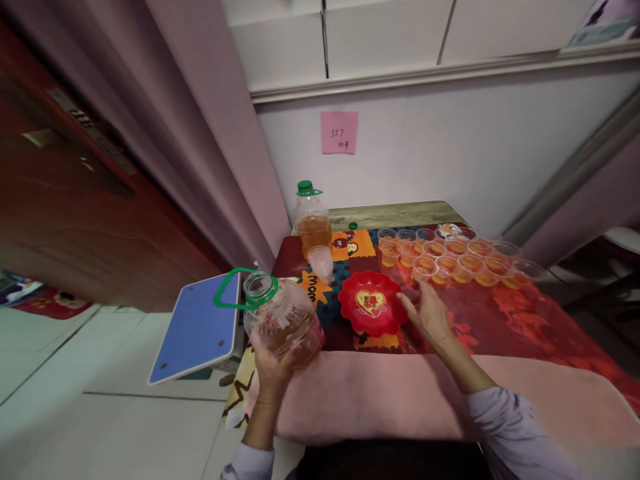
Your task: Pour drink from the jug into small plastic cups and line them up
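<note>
My left hand [273,367] is wrapped round the lower side of a large clear plastic jug [295,327]. The jug leans to the left, its mouth uncapped, with a green handle and amber liquid inside. In front of me lies a red scalloped bowl [373,303] with a gold heart printed in it. My right hand [431,312] is at the bowl's right edge, thumb stretched to the rim and fingers apart, close to the nearest cups. Rows of clear plastic cups [447,267] with amber liquid stand to the right.
A second jug [314,230] with a green cap stands at the back left, a stack of clear cups [321,262] in front of it. A loose green cap [353,226] lies behind. A pink cloth [380,393] covers the near edge. A blue board [200,327] is at the left.
</note>
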Available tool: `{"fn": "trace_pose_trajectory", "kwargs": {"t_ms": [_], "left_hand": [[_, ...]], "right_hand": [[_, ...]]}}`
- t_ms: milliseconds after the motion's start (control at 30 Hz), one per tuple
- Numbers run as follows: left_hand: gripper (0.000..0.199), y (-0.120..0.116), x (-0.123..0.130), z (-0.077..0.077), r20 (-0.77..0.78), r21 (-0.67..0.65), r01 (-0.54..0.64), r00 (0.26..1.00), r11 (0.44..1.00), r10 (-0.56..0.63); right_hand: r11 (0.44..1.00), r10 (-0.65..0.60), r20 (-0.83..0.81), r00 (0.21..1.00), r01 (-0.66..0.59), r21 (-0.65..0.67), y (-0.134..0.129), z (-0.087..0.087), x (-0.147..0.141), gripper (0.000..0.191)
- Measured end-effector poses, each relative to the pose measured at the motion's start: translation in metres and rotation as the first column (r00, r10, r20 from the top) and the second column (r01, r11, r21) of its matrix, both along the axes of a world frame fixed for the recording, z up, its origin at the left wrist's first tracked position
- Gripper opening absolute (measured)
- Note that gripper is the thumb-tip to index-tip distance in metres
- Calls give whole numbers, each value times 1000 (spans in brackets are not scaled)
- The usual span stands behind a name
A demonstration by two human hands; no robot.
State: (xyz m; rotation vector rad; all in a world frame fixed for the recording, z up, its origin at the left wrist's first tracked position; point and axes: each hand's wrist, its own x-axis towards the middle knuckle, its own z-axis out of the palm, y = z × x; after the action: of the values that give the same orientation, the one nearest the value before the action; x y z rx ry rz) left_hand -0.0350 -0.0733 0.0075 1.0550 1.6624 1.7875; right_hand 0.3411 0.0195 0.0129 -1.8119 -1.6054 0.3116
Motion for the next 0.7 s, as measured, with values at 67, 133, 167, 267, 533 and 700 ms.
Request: {"fn": "trace_pose_trajectory", "kwargs": {"t_ms": [67, 133, 167, 267, 533, 700], "left_hand": [[111, 0, 2, 3, 4, 10, 6, 1000, 1000, -6], [110, 0, 3, 6, 3, 18, 12, 1000, 1000, -12], [110, 0, 3, 7, 2, 20, 15, 1000, 1000, -15], [108, 0, 4, 13, -5, 24, 33, 999, 999, -33], [108, -2, 0, 23, -40, 34, 89, 995, 995, -88], [107, -2, 0, 22, -45, 40, 105, 994, 994, -103]], "right_hand": [[986, 96, -20, 995, -92, 140, 15, 26, -16, 58], [933, 285, 6, 958, -279, 225, 32, 55, -43, 41], [896, 377, 56, 925, -379, 233, 42, 69, -59, 34], [803, 548, 260, 795, -587, 104, 69, 105, -109, 29], [705, 689, 415, 595, -684, -190, 117, 116, -164, 24], [722, 672, 376, 638, -677, -143, 126, 107, -158, 15]]}}
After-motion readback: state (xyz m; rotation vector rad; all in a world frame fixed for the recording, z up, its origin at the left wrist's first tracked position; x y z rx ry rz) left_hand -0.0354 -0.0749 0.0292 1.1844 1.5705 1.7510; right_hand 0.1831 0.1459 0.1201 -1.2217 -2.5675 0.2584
